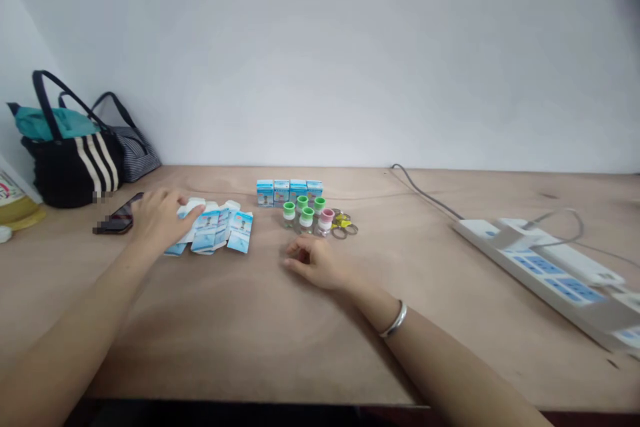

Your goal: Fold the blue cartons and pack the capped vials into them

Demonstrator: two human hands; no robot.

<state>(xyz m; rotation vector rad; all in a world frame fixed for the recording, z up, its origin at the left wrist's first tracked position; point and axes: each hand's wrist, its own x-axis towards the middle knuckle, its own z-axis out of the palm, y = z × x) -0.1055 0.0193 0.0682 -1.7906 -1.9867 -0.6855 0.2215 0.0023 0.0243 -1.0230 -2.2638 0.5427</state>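
My left hand (159, 215) is at the left edge of a pile of flattened blue-and-white cartons (207, 230), its fingers apart and nothing seen in them. My right hand (315, 261) rests on the table with loosely curled fingers, the thumb apart from them, and nothing shows between. Just beyond it stand several small clear vials (306, 219) with green tops and one vial with a pink top (326, 220). Beside these lie yellow pieces with dark rings (344, 223). Behind the vials, several small blue-and-white boxes (290, 192) stand upright in a row.
A dark phone (120, 219) lies left of my left hand. Farther left are a black striped bag (75, 167), a grey striped bag (137, 150) and a bottle of yellow liquid (17, 203). At right, a white power strip (540, 277) with plugs and a grey cable (425, 195) crosses the table.
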